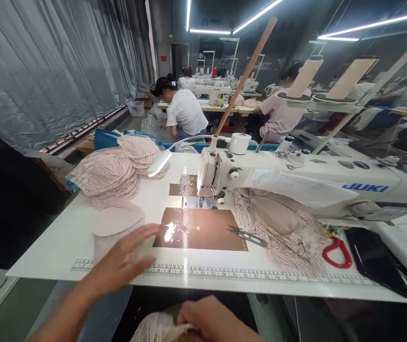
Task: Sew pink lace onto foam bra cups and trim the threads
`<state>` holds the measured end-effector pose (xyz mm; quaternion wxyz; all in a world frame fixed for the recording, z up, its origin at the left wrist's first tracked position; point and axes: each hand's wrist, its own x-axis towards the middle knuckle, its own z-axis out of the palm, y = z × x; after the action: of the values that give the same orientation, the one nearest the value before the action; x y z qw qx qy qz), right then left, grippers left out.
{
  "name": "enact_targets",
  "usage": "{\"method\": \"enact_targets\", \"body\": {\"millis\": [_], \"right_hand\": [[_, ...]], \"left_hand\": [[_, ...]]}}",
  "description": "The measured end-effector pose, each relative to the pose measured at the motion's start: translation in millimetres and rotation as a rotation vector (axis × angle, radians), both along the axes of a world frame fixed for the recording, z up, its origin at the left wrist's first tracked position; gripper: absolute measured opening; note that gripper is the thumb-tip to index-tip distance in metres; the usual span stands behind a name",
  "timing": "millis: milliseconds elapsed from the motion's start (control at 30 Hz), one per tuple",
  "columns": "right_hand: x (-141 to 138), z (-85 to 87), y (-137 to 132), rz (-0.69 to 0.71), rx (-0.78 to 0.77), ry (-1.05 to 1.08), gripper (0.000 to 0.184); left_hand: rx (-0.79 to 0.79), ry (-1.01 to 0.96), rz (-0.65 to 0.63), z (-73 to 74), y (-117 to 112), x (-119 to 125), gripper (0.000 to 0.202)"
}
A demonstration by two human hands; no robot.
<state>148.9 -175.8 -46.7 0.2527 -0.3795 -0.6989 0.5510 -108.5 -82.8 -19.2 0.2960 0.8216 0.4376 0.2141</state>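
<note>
My left hand (127, 259) reaches over the front edge of the white sewing table (61, 242), fingers stretched out flat, just below a pale oval fabric pad (118, 221). My right hand (212, 318) is low below the table edge, closed on a piece of pink lace fabric (155, 327) in my lap. A white JUKI sewing machine (296, 178) stands ahead, with a brown plate (199, 235) under its needle.
A pile of pink lace cups (116, 171) lies at the table's left back. More lace (285, 232) is heaped under the machine arm, with thread snips (248, 235), red-handled scissors (338, 251) and a black phone (377, 261). Other people sit at machines behind.
</note>
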Motion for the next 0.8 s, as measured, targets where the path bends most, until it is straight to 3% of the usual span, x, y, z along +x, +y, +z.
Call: {"method": "enact_targets", "body": {"millis": [100, 133, 233, 300, 400, 500, 567, 633, 667, 733, 800], "right_hand": [[1.4, 27.5, 12.6, 0.0, -0.02, 0.07, 0.011], [5.9, 35.8, 16.9, -0.035, -0.029, 0.104, 0.012], [25.7, 48.9, 25.4, -0.263, -0.014, 0.024, 0.009], [39.8, 50.8, 25.5, -0.465, 0.07, -0.02, 0.003], [54.6, 53.5, 20.2, -0.752, 0.093, -0.005, 0.007], [55.3, 56.8, 19.0, -0.879, 0.119, -0.05, 0.015], [47.6, 56.0, 23.0, -0.859, 0.189, -0.122, 0.017], [36.8, 52.9, 27.7, -0.742, 0.31, -0.187, 0.013], [32.1, 51.5, 29.0, -0.669, 0.391, -0.205, 0.01], [27.3, 50.4, 27.6, -0.548, 0.569, -0.224, 0.002], [31.1, 52.2, 20.6, -0.558, 0.715, -0.238, 0.006]], "left_hand": [[-0.375, -0.179, -0.337, 10.3, -22.7, 35.6, 0.069], [-0.458, -0.186, -0.387, 10.9, -26.7, 45.6, 0.066], [-0.643, -0.229, -0.367, 4.4, -26.9, 60.1, 0.023], [-0.588, -0.225, -0.254, -1.8, -21.9, 55.5, 0.011], [-0.385, -0.105, -0.037, -4.6, -14.8, 37.5, 0.012], [-0.219, -0.088, 0.092, 4.2, -13.1, 27.6, 0.009], [-0.099, -0.174, 0.06, 14.3, -15.8, 35.0, 0.027], [-0.01, -0.248, -0.055, 23.0, -19.3, 53.0, 0.062], [0.009, -0.263, -0.131, 25.4, -20.2, 63.6, 0.07], [0.019, -0.255, -0.244, 24.6, -19.1, 81.7, 0.046], [0.03, -0.27, -0.21, 16.9, -14.8, 89.1, 0.026]]}}
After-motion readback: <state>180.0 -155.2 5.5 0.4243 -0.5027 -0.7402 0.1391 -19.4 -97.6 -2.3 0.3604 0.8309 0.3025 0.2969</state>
